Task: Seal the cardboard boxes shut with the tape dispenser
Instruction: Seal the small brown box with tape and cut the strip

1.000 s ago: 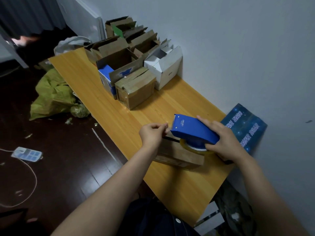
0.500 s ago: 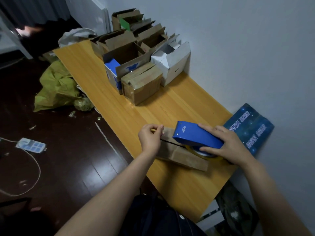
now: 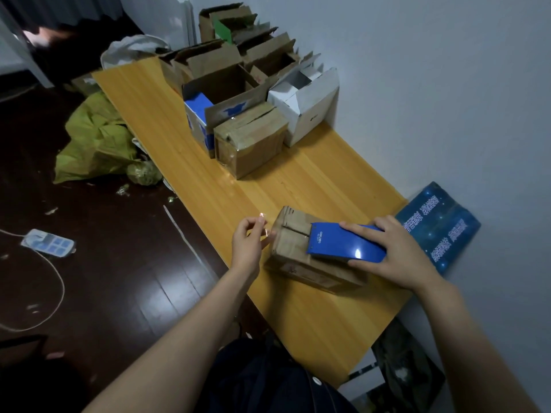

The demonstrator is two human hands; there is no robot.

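While the right hand point(image 3: 396, 257) is gripping the tape dispenser point(image 3: 343, 244) flat atop the cardboard box point(image 3: 290, 242), the left hand point(image 3: 249, 244), pinching glinting tape point(image 3: 264, 232), is hovering beside the box, no longer touching it.

Left arm: bare, reaching forward from lower left.
Left grip point(image 3: 249, 245): fingers curled, thumb and forefinger pinching clear tape point(image 3: 266, 231).
Right arm: bare, reaching in from lower right.
Right grip point(image 3: 396, 251): palm down, holding tape dispenser point(image 3: 337, 242), fingers over its top, thumb along near side.
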